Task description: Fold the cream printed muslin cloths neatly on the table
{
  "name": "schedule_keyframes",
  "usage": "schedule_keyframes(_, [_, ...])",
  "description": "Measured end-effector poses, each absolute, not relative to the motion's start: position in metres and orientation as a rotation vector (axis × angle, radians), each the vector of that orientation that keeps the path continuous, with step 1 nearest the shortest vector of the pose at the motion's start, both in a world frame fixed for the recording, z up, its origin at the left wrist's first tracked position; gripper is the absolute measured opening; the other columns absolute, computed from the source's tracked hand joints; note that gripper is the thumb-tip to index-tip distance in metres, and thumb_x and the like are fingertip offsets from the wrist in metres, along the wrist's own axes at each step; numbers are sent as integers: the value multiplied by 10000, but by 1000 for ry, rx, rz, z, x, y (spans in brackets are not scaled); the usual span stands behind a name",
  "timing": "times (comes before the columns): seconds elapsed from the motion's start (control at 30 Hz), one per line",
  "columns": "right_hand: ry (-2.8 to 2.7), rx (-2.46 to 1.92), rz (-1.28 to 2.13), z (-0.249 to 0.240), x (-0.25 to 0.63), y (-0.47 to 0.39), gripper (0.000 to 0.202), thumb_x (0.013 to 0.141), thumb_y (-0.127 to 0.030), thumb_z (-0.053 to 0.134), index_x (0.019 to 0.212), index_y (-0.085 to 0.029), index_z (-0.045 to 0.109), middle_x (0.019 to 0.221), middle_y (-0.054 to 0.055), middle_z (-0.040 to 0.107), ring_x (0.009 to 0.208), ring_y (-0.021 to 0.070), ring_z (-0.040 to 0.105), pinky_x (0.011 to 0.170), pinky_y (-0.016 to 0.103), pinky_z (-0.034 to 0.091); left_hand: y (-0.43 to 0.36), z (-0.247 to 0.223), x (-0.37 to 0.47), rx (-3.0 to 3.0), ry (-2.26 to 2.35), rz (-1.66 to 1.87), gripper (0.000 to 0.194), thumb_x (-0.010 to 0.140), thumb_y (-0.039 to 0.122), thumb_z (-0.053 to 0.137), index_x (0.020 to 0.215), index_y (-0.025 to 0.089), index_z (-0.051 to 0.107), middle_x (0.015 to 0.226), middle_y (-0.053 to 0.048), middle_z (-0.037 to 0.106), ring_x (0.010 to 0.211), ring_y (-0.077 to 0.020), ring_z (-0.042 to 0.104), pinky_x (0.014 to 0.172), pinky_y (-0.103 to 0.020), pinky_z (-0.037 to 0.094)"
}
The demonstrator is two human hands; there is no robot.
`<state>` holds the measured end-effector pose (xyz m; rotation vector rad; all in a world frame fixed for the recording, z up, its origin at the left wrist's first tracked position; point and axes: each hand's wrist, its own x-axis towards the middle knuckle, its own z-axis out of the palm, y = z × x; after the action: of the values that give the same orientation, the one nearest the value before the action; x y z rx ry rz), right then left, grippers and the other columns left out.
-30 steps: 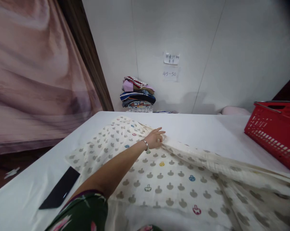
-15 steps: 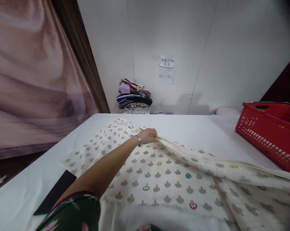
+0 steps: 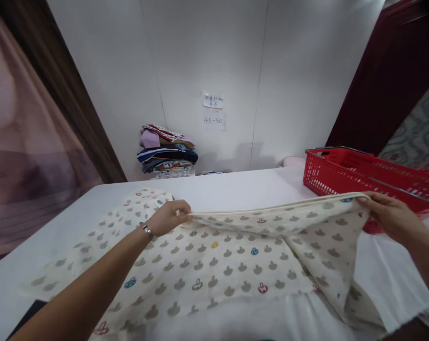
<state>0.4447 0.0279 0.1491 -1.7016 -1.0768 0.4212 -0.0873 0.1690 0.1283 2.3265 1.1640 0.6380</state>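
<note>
Sheet of cream mushroom-printed cloth (image 3: 228, 258): I see left hand (image 3: 169, 219) and right hand (image 3: 392, 214) pinching raised edge well apart, likely for tautness.

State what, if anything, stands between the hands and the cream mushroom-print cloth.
Nothing visible: the left hand and right hand both grip the cream mushroom-print cloth by its edge. The red plastic basket stands beyond the right hand, not in between.

Now shows right fingers (image 3: 371, 204), newly in view just in front of the red basket (image 3: 315, 168), gripping the printed cloth (image 3: 217, 260). Holds the lifted edge straighter, with left fingers (image 3: 180, 207), spread a second ago, pinching left of the basket. Takes in more of the basket.
</note>
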Motion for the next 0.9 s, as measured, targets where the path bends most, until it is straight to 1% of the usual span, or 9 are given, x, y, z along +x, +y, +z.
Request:
schedule_keyframes(0.1, [-848, -1556, 702, 149, 445, 28, 285, 547, -478, 753, 729, -277, 664, 675, 86, 603, 518, 169, 525, 491, 342, 398, 149, 131, -91, 2295, 1237, 645, 238, 746, 412, 500, 708, 198, 597, 757, -5, 628, 722, -145, 556, 679, -222, 430])
schedule_keyframes(0.2, [-825, -1551, 774, 146, 440, 27, 269, 562, -437, 755, 743, -257, 670, 692, 81, 608, 520, 157, 507, 480, 330, 368, 130, 136, -93, 2280, 1282, 620, 231, 756, 413, 486, 738, 206, 587, 790, -7, 633, 753, -158, 562, 672, -219, 425])
schedule_keyframes(0.3, [-938, -1545, 769, 142, 438, 27, 309, 605, -439, 727, 845, -252, 673, 804, 76, 639, 604, 165, 535, 530, 311, 389, 119, 138, -94, 2289, 1350, 596, 234, 772, 417, 460, 746, 214, 575, 748, -3, 621, 716, -161, 559, 630, -217, 416])
schedule_keyframes(0.37, [-1045, -1535, 773, 138, 439, 28, 361, 615, -454, 717, 906, -247, 668, 884, 61, 646, 691, 176, 558, 593, 295, 420, 118, 134, -96, 2295, 1389, 577, 240, 772, 430, 451, 741, 221, 566, 731, 0, 616, 681, -159, 555, 599, -218, 413])
schedule_keyframes(0.43, [-1155, -1524, 820, 134, 440, 29, 381, 633, -473, 699, 922, -226, 664, 914, 52, 648, 769, 187, 569, 668, 289, 441, 123, 126, -100, 2310, 1416, 566, 249, 759, 452, 461, 738, 225, 561, 735, 1, 620, 659, -160, 553, 587, -222, 419])
schedule_keyframes(0.5, [-1232, -1526, 885, 131, 439, 30, 399, 656, -497, 673, 922, -200, 660, 890, 51, 652, 789, 191, 574, 706, 293, 449, 131, 114, -105, 2316, 1444, 584, 267, 742, 476, 478, 779, 231, 579, 781, -6, 639, 673, -170, 567, 595, -229, 438])
schedule_keyframes(0.63, [-1264, -1542, 941, 127, 434, 32, 413, 640, -511, 679, 875, -173, 649, 805, 38, 650, 724, 170, 572, 681, 286, 451, 147, 90, -113, 2287, 1465, 607, 370, 720, 503, 506, 990, 272, 609, 967, -24, 667, 811, -219, 615, 667, -264, 487])
schedule_keyframes(0.73, [-1273, -1531, 984, 123, 430, 35, 362, 647, -480, 685, 830, -171, 644, 762, 14, 640, 674, 136, 552, 649, 258, 430, 152, 82, -113, 2307, 1402, 505, 324, 742, 502, 483, 926, 282, 633, 979, -10, 673, 850, -226, 619, 714, -277, 494])
schedule_keyframes(0.9, [-1246, -1528, 921, 117, 430, 38, 316, 662, -465, 676, 779, -179, 613, 679, -23, 600, 599, 100, 507, 577, 230, 390, 152, 80, -108, 2340, 1420, 389, 274, 766, 471, 458, 852, 259, 609, 912, -5, 676, 771, -206, 622, 656, -252, 482])
